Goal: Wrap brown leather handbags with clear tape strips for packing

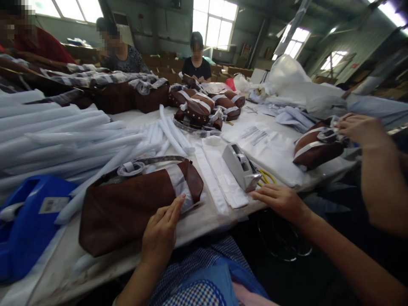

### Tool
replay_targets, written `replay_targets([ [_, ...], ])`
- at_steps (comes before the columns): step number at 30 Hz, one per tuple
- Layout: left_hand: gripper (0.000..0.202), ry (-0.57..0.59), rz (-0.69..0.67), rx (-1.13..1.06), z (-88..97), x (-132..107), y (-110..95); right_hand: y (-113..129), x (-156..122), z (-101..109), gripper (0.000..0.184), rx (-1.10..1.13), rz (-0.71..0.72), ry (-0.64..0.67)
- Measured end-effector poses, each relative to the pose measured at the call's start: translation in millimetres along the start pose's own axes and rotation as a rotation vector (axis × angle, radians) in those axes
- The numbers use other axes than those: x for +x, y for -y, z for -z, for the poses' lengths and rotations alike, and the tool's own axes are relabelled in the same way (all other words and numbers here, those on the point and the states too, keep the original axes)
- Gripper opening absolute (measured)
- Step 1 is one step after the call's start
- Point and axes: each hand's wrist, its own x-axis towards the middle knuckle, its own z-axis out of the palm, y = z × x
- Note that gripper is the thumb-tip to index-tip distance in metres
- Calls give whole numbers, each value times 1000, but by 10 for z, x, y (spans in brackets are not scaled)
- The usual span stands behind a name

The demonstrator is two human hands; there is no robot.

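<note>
A brown leather handbag (127, 208) lies on its side at the front of the table, with a white wrapping band (179, 182) around one end and a coiled, wrapped strap (130, 168) on top. My left hand (162, 231) rests against the bag's near side, its outstretched fingertips on the white band. My right hand (282, 202) is at the table edge, fingers extended and holding nothing. Its fingertips are close to the cutting end of a grey tape dispenser (239, 165); whether they touch it I cannot tell.
White rolled tubes (63, 136) are piled at left, behind a blue tape dispenser (35, 221). Flat white bags (264, 148) lie beyond the grey dispenser. More brown bags (197, 108) are at the back. At right a co-worker's hand (360, 127) holds another bag (318, 146). People sit opposite.
</note>
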Motion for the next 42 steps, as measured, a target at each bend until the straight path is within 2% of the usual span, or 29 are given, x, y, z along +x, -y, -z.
replay_targets([
  [2,77,12,37,-13,2,10,-4,117,356,28,23,52,137,33],
  [5,81,21,84,-36,-3,22,-20,285,889,-42,20,174,273,91],
  [10,84,27,140,-56,-10,21,-57,412,1693,-362,28,310,415,219],
  [14,82,29,162,-51,-18,8,-76,431,2234,-619,26,248,493,391],
  [18,82,33,145,-55,-36,-8,-73,479,2636,-722,16,87,556,567],
  [23,81,19,110,-32,-58,-33,-58,524,2893,-774,20,-35,607,638],
  [32,66,-45,60,-24,-69,-63,-40,710,3114,-785,31,-83,554,758],
  [35,65,-34,71,-22,-71,-60,-43,697,3193,-826,37,-98,538,722],
  [37,64,-31,77,-25,-73,-58,-47,589,3269,-829,40,-122,455,663],
  [40,66,-33,79,-31,-69,-58,-53,330,3328,-765,39,-109,168,547],
  [42,67,-34,77,-39,-65,-59,-58,204,3233,-704,33,-87,-3,431],
])
